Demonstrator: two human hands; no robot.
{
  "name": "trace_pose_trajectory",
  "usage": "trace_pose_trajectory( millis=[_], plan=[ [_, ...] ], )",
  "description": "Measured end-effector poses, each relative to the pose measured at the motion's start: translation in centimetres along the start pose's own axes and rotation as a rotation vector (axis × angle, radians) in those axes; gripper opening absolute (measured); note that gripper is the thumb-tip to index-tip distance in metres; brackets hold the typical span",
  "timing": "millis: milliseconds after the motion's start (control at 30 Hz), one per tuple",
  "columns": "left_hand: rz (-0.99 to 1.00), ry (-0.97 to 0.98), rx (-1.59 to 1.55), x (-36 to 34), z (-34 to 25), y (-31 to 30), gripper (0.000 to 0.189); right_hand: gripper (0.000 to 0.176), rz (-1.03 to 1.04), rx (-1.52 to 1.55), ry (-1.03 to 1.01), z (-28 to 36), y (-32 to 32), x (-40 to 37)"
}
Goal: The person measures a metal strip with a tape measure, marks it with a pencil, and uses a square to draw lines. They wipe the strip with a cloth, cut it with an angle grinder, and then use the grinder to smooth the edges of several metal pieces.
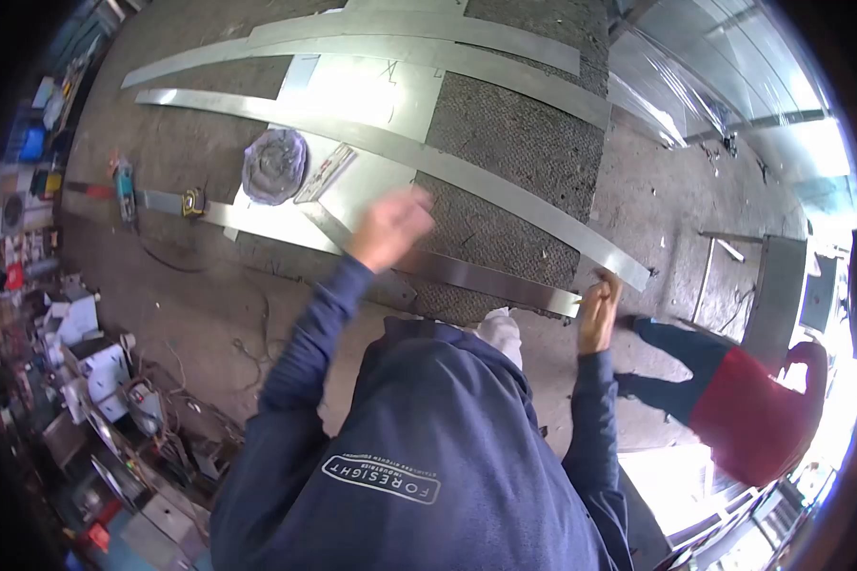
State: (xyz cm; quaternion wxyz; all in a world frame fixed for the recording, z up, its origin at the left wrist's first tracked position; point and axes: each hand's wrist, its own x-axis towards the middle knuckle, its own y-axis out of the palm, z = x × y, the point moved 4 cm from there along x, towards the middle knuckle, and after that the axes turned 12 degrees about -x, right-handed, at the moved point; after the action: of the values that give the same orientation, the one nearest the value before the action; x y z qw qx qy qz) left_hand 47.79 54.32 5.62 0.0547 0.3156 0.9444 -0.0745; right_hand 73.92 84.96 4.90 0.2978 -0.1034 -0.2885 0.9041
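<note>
- Down at the bottom of the view, a dark blue hoodie [428,457] fills the frame. Its chest print reads "FORESIGHT", upside down from this angle, and the smaller line under it is too fine to read.
- Off to the right, another person [743,419] in a red top and blue trousers is bent over the floor [190,285], well apart from the work.
- Now the right hand [597,314]: its grip is closed on the near end of the flat strip [486,276], fingers pinched at the very tip.
- The left hand [388,228] is up above the middle of that strip, and it's a blur, so I cannot tell whether its grip is open or closed.
- The flat strip lies slantwise across a dark textured mat [514,143], one end in the right hand and the other running off under the left.
- Beyond it, long curved strips [400,147] are already cut and laid side by side across the mat and a bright metal sheet [371,90]. By the look of it the cutting is largely done, and what's left is placing this one.
- There are pen marks on the sheet, but I can't read them.
- Further left are a grey crumpled bundle [274,164], a yellow tape measure [192,202] and a teal grinder [124,186] with its cord trailing. No brand is legible on any of them.
</note>
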Motion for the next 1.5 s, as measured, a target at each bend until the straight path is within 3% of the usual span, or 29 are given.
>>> trace_pose_trajectory(
  millis=[33, 100, 200, 267, 300, 367, 433, 467, 500, 567, 667, 767, 933, 1033, 1100, 1233, 1300, 1333, 1400, 1467, 1500],
  plan=[
    [0.188, -0.021, -0.058, -1.7, -2.6, 4.8, 0.049, 0.041, 0.027, 0.146, 0.049, 1.9, 1.5, -1.8],
    [0.463, 0.119, -0.036, -4.4, -3.4, 11.7, 0.057, 0.045, 0.016, -0.068, -0.120, 7.0, 3.4, -3.9],
    [0.537, 0.135, -0.148, -6.3, -3.0, 16.0, 0.051, 0.043, 0.028, -0.013, -0.149, 10.1, 5.3, -5.3],
    [0.669, -0.080, -0.111, -6.6, -2.8, 16.5, 0.041, 0.044, 0.024, 0.004, -0.142, 10.7, 5.8, -5.4],
    [0.672, -0.071, -0.107, -6.6, -2.3, 16.2, 0.041, 0.043, 0.066, 0.007, -0.122, 10.9, 6.0, -5.3],
    [0.273, 0.023, 0.104, -6.1, -0.7, 13.1, 0.037, 0.047, 0.098, -0.087, -0.177, 11.3, 5.8, -5.2],
    [-0.063, -0.129, 0.298, -5.3, -0.7, 7.4, 0.041, 0.050, 0.202, -0.028, -0.126, 10.6, 5.7, -5.3],
    [-0.264, 0.023, 0.408, -5.2, 0.2, 4.3, 0.048, 0.050, 0.187, -0.037, -0.128, 9.9, 5.5, -5.5],
    [-0.369, -0.175, 0.504, -5.3, 0.8, 1.3, 0.061, 0.051, 0.198, -0.051, -0.113, 8.9, 5.5, -5.6],
    [-0.614, -0.185, 0.642, -6.4, 3.0, -3.4, 0.080, 0.053, 0.229, -0.063, -0.105, 8.0, 5.1, -6.0],
    [-0.718, -0.445, 0.698, -7.2, 5.1, -6.5, 0.105, 0.047, 0.277, -0.100, -0.116, 7.0, 4.4, -5.1],
    [-0.743, -0.493, 0.709, -6.7, 5.1, -5.6, 0.111, 0.046, 0.316, -0.094, -0.147, 5.6, 3.1, -2.9],
    [-0.886, -0.487, 0.695, -6.0, 5.3, -4.6, 0.102, 0.038, 0.381, -0.184, -0.225, 2.9, 0.6, 5.0],
    [-1.073, -0.543, 0.550, -6.7, 6.5, -4.4, 0.097, 0.031, 0.209, -0.482, -0.369, 1.5, -0.9, 10.8],
    [-1.139, -0.603, 0.556, -7.4, 6.7, -3.0, 0.098, 0.029, 0.222, -0.560, -0.370, -0.9, -1.4, 14.4],
    [-1.163, -0.691, 0.511, -7.6, 5.1, 1.5, 0.102, 0.033, 0.495, -0.539, -0.233, -5.9, -0.7, 19.3],
    [-1.191, -0.740, 0.476, -8.1, 5.2, 3.0, 0.106, 0.042, 0.843, -0.483, -0.074, -7.6, 0.4, 20.2],
    [-1.188, -0.697, 0.460, -8.3, 5.6, 3.4, 0.107, 0.048, 0.868, -0.375, -0.115, -8.3, 1.3, 20.2],
    [-1.206, -0.670, 0.442, -9.3, 7.5, 4.0, 0.108, 0.049, 1.009, -0.455, -0.099, -8.8, 2.3, 20.5],
    [-1.265, -0.327, 0.293, -10.3, 10.2, 3.6, 0.094, 0.054, 1.127, -0.575, -0.137, -8.0, 2.8, 19.7],
    [-1.283, -0.334, 0.293, -10.7, 9.5, 3.2, 0.094, 0.054, 1.140, -0.579, -0.151, -7.7, 2.8, 19.6]
  ],
)
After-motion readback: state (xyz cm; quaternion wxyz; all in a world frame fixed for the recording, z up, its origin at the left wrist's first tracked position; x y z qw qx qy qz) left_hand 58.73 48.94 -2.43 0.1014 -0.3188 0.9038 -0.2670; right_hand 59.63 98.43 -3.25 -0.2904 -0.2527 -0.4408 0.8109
